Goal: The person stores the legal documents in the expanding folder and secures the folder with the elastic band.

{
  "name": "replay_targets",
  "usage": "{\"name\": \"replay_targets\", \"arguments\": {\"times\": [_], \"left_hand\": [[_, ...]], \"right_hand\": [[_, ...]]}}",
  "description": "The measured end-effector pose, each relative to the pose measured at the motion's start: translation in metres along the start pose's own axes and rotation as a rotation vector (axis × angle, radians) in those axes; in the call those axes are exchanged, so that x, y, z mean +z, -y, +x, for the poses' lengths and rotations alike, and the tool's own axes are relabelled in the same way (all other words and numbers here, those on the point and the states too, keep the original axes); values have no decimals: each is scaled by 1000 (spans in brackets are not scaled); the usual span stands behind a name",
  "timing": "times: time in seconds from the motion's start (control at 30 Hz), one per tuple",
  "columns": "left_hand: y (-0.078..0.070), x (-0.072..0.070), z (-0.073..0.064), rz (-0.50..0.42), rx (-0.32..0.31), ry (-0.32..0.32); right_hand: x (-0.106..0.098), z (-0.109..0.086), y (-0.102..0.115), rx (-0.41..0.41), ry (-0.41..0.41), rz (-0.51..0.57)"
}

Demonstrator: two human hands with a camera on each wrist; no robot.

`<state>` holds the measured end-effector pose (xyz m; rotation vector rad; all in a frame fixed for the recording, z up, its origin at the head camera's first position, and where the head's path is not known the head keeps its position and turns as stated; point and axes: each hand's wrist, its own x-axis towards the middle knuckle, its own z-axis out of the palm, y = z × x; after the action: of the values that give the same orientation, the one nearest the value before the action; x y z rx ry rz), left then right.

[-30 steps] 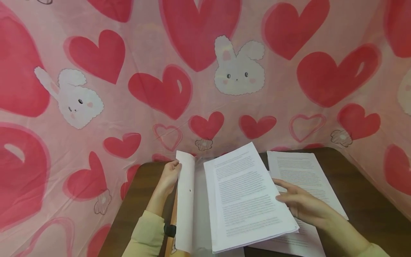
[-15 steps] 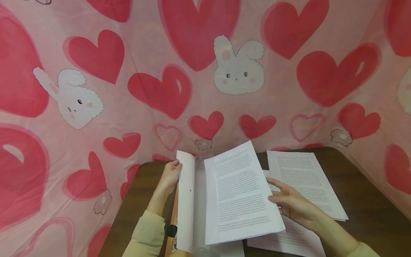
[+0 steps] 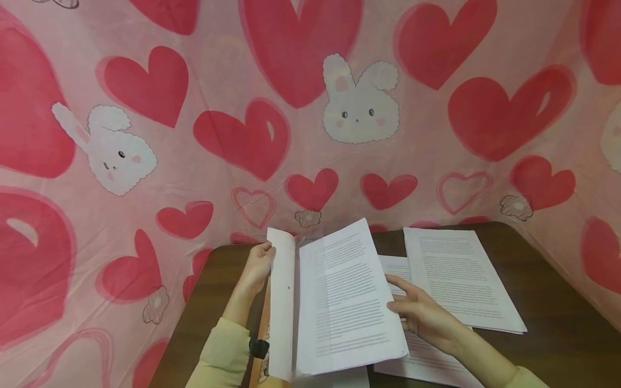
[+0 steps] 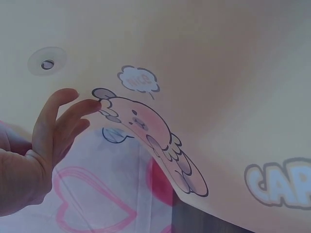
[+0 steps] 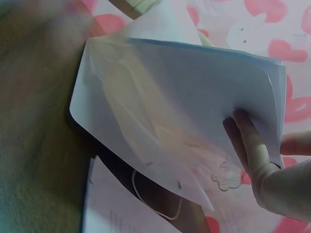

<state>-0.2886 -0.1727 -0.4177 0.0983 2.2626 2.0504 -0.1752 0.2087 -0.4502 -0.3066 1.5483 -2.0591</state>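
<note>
My left hand [image 3: 255, 268] pinches the raised cover of a folder [image 3: 280, 312] near its top left edge. In the left wrist view, fingertips touch the cover's outer face, where a cartoon bear [image 4: 138, 121] is printed. My right hand [image 3: 427, 315] grips a stack of printed paper [image 3: 359, 302] by its right edge, thumb on top and fingers beneath. The stack is tilted over the folder. Its left part looks paler, behind a clear plastic sleeve [image 3: 310, 318]. In the right wrist view, the fingers [image 5: 250, 138] press flat under the stack, beside the crumpled clear film [image 5: 138, 107].
Another printed stack [image 3: 451, 275] lies on the brown table [image 3: 553, 302] to the right, with more printed sheets [image 3: 432, 358] partly under my right hand. A pink cloth [image 3: 218, 70] with hearts and rabbits hangs behind the table. A dark wrist device [image 3: 259, 348] is on my left arm.
My right hand has carried the paper stack leftward, and its left part now lies behind the clear sleeve. My left hand and the folder cover stay nearly where they were.
</note>
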Motion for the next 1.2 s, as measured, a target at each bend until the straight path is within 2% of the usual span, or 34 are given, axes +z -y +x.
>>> {"name": "replay_targets", "arguments": {"times": [0.2,0.5,0.7,1.2], "left_hand": [[0,1,0,0,-5,6],[1,2,2,0,-24,-16],[1,3,2,-9,-12,-22],[-1,6,0,-17,-45,-56]], "right_hand": [[11,9,-9,19,-22,3],[26,19,-16,10,-18,29],[36,28,-21,6,-17,35],[56,46,-32,0,29,64]]}}
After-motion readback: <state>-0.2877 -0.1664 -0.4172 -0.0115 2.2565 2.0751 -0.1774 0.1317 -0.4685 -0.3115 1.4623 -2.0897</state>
